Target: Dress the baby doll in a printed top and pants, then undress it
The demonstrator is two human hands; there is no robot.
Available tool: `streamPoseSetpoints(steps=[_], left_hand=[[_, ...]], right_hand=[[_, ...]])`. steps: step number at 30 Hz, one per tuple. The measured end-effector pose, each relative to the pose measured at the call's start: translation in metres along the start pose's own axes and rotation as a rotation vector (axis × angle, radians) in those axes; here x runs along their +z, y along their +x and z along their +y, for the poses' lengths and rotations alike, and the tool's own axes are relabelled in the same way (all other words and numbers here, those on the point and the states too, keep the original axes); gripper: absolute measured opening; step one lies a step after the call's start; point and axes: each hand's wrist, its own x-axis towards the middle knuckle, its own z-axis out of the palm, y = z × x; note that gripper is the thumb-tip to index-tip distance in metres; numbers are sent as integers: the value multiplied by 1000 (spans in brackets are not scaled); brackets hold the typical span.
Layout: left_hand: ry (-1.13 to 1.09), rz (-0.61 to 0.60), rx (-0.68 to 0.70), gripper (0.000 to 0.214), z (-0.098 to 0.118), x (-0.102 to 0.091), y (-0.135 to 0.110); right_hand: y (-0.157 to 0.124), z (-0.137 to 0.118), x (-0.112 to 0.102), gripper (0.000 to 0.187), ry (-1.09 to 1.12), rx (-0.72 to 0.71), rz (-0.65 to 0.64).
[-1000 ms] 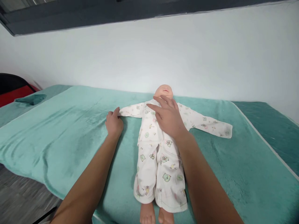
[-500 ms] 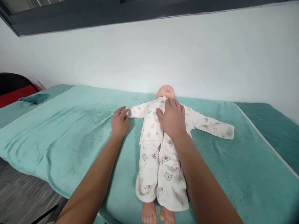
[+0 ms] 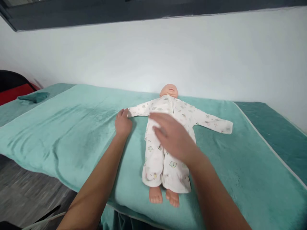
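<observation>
A baby doll [image 3: 169, 90] lies on its back on a teal blanket [image 3: 72, 127], dressed in a white printed romper [image 3: 182, 115] with both sleeves spread out. My left hand [image 3: 123, 123] rests on the blanket, fingertips on the cuff of the doll's near sleeve [image 3: 137, 111]. My right hand [image 3: 174, 137] hovers above the doll's belly, fingers stretched out, blurred by motion and holding nothing. The doll's bare feet [image 3: 163, 195] stick out near the blanket's front edge.
A white wall stands right behind the doll's head. A darker teal cover [image 3: 275, 127] lies under the blanket at the right. A small teal cloth [image 3: 33, 96] and something red and black [image 3: 11, 89] sit at the far left. Grey floor [image 3: 24, 195] shows at lower left.
My right hand has lifted off the doll's chest and drawn back toward me over its belly. My left hand stays at the sleeve cuff. The view has pulled back a little.
</observation>
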Motion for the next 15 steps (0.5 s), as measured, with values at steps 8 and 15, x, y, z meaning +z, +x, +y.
streamPoseSetpoints(steps=[8,15], left_hand=[[-207,201,146,48,-1,-4,-4],[-303,225,230,37,-1,-8,-19]], right_hand=[[-96,-72,1,10,-239,15,-306],[-74,-108,63,15,-546,94,-543]])
